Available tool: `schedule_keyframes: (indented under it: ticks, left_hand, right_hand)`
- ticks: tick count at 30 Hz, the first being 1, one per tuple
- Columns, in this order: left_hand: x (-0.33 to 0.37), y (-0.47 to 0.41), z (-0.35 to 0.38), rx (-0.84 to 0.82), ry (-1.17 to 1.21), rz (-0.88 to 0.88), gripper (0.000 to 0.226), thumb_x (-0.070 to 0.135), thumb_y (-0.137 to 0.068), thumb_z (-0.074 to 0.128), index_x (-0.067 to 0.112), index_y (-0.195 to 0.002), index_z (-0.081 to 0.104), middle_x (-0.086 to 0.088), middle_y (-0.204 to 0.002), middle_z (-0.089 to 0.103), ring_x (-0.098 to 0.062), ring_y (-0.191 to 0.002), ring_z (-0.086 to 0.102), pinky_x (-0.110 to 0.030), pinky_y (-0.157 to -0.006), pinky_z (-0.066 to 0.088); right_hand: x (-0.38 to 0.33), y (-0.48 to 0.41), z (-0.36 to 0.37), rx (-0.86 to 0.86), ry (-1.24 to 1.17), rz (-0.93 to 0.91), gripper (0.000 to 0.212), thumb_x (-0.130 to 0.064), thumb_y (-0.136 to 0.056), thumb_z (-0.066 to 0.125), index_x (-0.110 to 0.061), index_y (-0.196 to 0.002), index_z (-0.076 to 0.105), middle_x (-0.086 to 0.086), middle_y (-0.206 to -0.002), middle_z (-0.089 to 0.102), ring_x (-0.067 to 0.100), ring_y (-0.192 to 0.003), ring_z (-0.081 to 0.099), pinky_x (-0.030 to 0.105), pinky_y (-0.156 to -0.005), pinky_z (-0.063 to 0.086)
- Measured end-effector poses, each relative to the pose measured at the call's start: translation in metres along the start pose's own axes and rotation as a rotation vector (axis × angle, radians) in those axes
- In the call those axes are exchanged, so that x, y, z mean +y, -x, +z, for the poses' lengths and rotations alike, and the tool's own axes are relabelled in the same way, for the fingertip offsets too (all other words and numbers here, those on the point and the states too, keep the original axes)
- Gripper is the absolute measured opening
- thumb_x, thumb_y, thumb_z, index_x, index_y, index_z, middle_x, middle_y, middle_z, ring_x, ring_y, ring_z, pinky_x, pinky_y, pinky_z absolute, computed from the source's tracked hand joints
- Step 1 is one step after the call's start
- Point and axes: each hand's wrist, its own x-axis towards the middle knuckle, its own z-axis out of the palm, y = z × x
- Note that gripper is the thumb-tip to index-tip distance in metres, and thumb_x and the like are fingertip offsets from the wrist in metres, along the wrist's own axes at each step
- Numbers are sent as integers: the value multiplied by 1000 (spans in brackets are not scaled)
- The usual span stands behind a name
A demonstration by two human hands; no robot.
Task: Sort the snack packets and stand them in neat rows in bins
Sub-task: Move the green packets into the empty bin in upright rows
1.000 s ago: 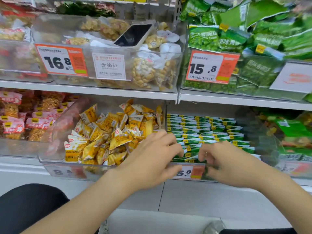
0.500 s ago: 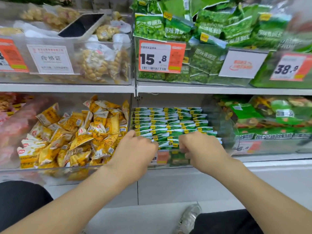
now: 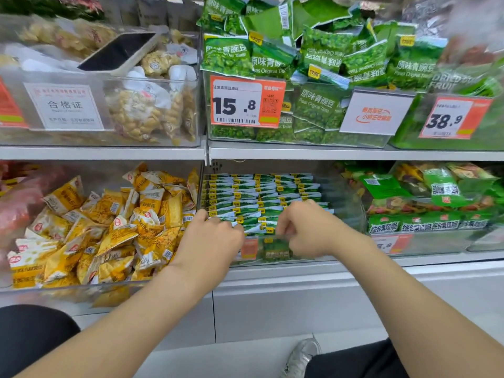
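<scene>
Both hands, left hand (image 3: 211,238) and right hand (image 3: 305,227), curl closed, pinching the near row of small green foil packets (image 3: 253,203) in the clear plastic bin (image 3: 351,211); a hard nudge could topple far rows.

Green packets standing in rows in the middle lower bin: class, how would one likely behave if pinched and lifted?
The green packets look small and thin, so probably light. Their crinkled foil tops suggest they flex. Packed upright, neighbours might lean once one leaves.
</scene>
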Motion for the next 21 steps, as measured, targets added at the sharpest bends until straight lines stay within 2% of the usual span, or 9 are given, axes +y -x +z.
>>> schedule_keyframes:
  ticks: [3, 4, 5, 8, 11, 13, 14, 17, 21]
  left_hand:
    - [1, 0, -4, 26, 81, -12, 9, 20, -97, 55, 22, -106, 55, -1, -105, 66, -28, -101, 63, -41, -84, 34]
    - [3, 0, -6, 46, 134, -13, 15, 25, -100, 53, 21, -113, 56, -3, -111, 63, -28, -106, 62, -41, -87, 38]
    - [7, -2, -7, 53, 186, -8, 21, 29, -101, 51, 19, -120, 55, -4, -117, 60, -29, -111, 59, -40, -89, 41]
    - [19, -11, -3, 41, 400, 8, 27, 32, -103, 49, 18, -126, 50, -6, -122, 54, -31, -114, 55, -38, -90, 47]
    - [23, -24, 4, -117, 527, -18, 16, 29, -102, 52, 17, -113, 55, -8, -116, 55, -35, -110, 58, -52, -93, 52]
    - [19, -34, 5, -230, 528, -24, 4, 18, -101, 54, 16, -102, 57, -9, -111, 57, -34, -106, 59, -51, -86, 53]
    - [17, -38, 5, -274, 531, -16, 4, 15, -102, 53, 15, -102, 57, -9, -109, 58, -33, -103, 58, -47, -80, 51]
    - [9, -46, 1, -341, 556, 30, 5, 14, -107, 51, 17, -108, 56, -6, -98, 50, -29, -93, 52, -37, -73, 40]
    - [10, -44, -5, -362, 508, 34, 18, 5, -104, 53, 17, -116, 58, -7, -104, 52, -30, -92, 53, -41, -77, 47]
  right_hand:
    - [20, -5, -10, 182, -111, 79, 27, -10, -83, 59, -30, -92, 76, -11, -86, 69, 19, -98, 62, 39, -88, 59]
    - [25, -7, -10, 227, -98, 101, 21, -17, -86, 68, -31, -99, 75, -7, -91, 70, 22, -100, 64, 41, -89, 59]
    - [29, -10, -9, 227, -66, 133, 26, -28, -86, 79, -28, -112, 73, -2, -102, 71, 25, -106, 66, 43, -91, 59]
    - [31, -19, -7, 96, -43, 149, 93, -57, -72, 91, -21, -150, 53, 4, -146, 59, 29, -135, 55, 46, -107, 51]
    - [34, -40, -9, 46, 2, 92, 136, -80, -49, 89, -29, -163, 32, 2, -165, 41, 33, -152, 35, 53, -119, 40]
    - [38, -54, -7, -45, 93, 98, 155, -97, -29, 76, -41, -163, 21, -1, -170, 31, 39, -156, 25, 64, -120, 34]
    - [38, -59, -6, -116, 123, 94, 154, -96, -31, 78, -44, -163, 18, -3, -172, 27, 39, -157, 22, 65, -121, 32]
    - [33, -65, -2, -290, 141, 31, 127, -62, -64, 93, -37, -166, 21, -6, -172, 26, 30, -157, 27, 54, -123, 34]
    - [37, -70, 1, -232, 109, 0, 109, -46, -74, 92, -35, -164, 32, -5, -168, 35, 28, -153, 37, 47, -121, 37]
